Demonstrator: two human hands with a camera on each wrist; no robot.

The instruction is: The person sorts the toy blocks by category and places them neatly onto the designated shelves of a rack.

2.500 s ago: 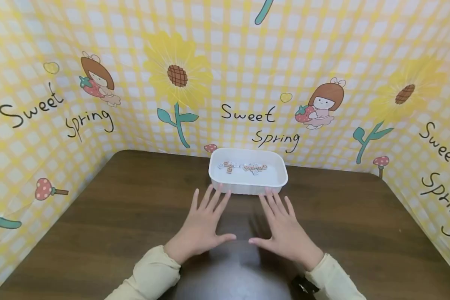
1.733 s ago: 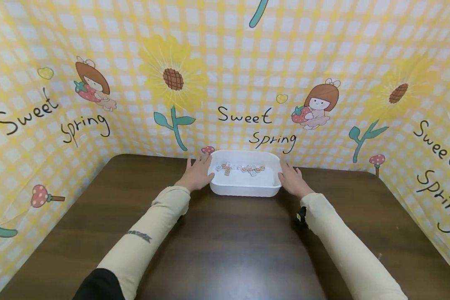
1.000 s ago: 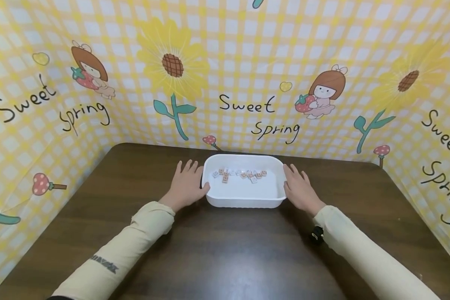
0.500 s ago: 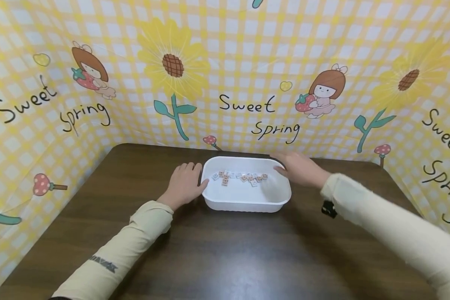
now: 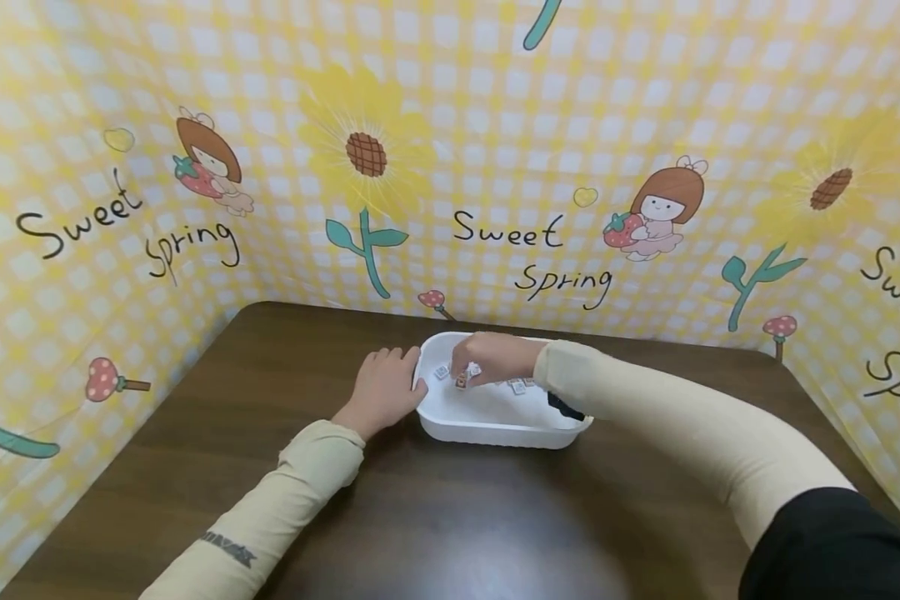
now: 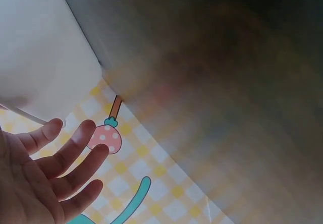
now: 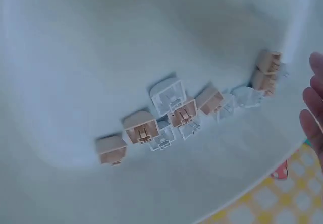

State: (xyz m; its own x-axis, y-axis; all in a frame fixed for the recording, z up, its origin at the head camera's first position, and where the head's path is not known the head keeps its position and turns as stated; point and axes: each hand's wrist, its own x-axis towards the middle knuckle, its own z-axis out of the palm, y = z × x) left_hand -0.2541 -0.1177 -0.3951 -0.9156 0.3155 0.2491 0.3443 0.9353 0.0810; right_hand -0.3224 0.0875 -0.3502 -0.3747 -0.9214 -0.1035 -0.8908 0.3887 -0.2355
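Observation:
A white plastic basin (image 5: 502, 433) stands on the dark wooden table, with several orange and white keyboard keycaps (image 7: 184, 114) lying loose inside. My left hand (image 5: 381, 388) is at the basin's left end, its thumb over the rim and its fingers along the outside. The left wrist view shows those fingers (image 6: 75, 143) spread, the index at the wall. Inside the basin is my right hand (image 5: 498, 356), fingertips down close beside an orange keycap (image 5: 461, 382). In the right wrist view its fingers (image 7: 314, 105) are loosely bent, apart from the keycaps, and its thumb is hidden.
The dark table (image 5: 270, 367) reaches back to a yellow checked cloth (image 5: 450, 150) that hangs behind and along both sides. My right forearm's cream sleeve (image 5: 667, 417) crosses over the basin's right end. A black band (image 5: 566, 406) shows under that wrist.
Both hands took the basin by its ends and drew it nearer. Then my right hand left the right end and moved left, into the basin over the keycaps. My left hand stayed at its end.

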